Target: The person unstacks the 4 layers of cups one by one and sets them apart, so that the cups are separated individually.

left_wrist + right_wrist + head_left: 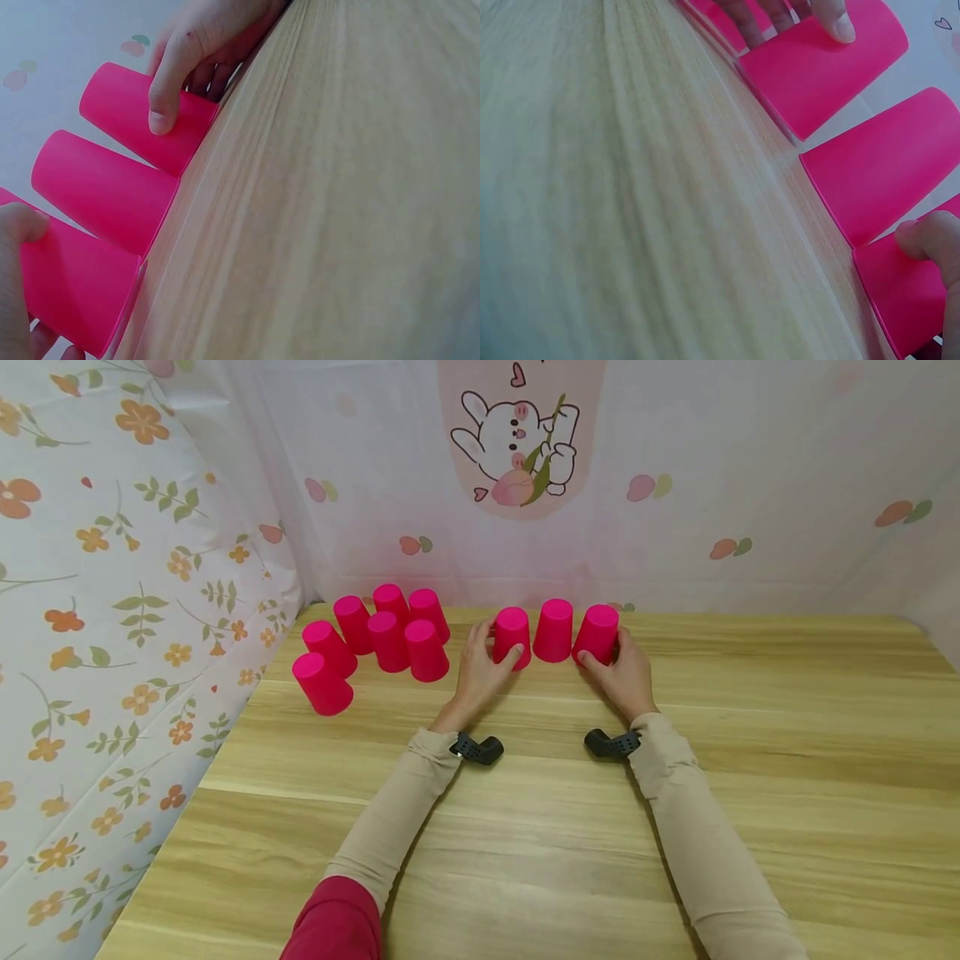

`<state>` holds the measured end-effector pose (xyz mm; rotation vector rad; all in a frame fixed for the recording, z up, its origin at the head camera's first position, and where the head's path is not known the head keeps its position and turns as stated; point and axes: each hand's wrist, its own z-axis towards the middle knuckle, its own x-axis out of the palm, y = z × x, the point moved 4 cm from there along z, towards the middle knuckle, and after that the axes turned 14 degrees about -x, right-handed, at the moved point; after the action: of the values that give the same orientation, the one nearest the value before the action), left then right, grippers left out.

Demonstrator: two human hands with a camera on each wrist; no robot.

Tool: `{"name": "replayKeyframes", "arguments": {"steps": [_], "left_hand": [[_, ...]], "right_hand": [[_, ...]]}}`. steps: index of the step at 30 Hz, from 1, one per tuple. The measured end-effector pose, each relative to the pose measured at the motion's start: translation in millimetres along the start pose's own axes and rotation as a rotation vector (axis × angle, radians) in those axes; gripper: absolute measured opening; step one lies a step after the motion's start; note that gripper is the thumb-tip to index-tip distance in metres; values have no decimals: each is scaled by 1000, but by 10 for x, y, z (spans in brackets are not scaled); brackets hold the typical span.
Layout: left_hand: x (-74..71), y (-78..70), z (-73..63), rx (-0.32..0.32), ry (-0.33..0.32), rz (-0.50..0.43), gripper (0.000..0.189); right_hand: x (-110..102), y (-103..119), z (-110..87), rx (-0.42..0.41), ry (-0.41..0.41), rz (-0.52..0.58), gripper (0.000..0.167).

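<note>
Three bright pink cups stand upside down in a row near the table's back edge. My left hand (480,667) grips the left cup (512,631), thumb on its near side and fingers behind. The right cup (597,631) is held the same way by my right hand (624,675). Between them, untouched by either hand, stands the middle cup (554,631). In the right wrist view, the middle cup (889,169) meets the right cup (904,292) at the base, while a narrow gap parts it from the left cup (825,67).
Several more upside-down pink cups (391,643) are grouped at the table's back left. Behind the wooden table (525,860) hangs a white printed cloth (675,543), and a floral cloth (135,652) borders its left side. Each wrist wears a black device (480,750).
</note>
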<state>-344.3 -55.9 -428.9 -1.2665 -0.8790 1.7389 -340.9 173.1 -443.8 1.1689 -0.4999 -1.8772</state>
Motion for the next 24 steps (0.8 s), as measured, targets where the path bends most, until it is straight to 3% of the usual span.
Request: {"name": "replayKeyframes", "arguments": {"steps": [11, 24], "left_hand": [[-4, -22, -2, 47, -5, -8, 53], [9, -20, -9, 19, 15, -45, 52]], "right_hand": [[-10, 2, 15, -3, 2, -9, 52], [-13, 11, 4, -14, 8, 1, 53]]}}
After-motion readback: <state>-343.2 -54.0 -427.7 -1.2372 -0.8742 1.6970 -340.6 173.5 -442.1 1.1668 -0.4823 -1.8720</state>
